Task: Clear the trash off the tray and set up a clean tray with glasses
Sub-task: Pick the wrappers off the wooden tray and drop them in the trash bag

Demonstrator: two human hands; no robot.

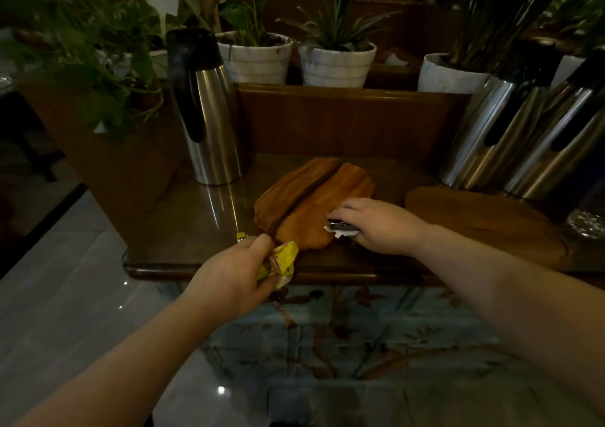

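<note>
A leaf-shaped wooden tray (307,197) lies on the dark wooden table (203,217), near its front edge. My left hand (232,276) is closed around crumpled yellow wrappers (281,259) just off the tray's near left corner, at the table's edge. My right hand (376,223) rests on the tray's right side, its fingers curled over a small silvery packet (342,227) with a scrap of white paper under it. A second, darker wooden tray (474,217) lies flat to the right. A glass (587,225) stands at the far right edge, partly cut off.
A steel thermos jug (209,115) stands at the back left of the table, two more steel jugs (530,131) at the back right. Potted plants (337,63) sit on a raised wooden ledge behind. Glossy tiled floor lies below the table's front edge.
</note>
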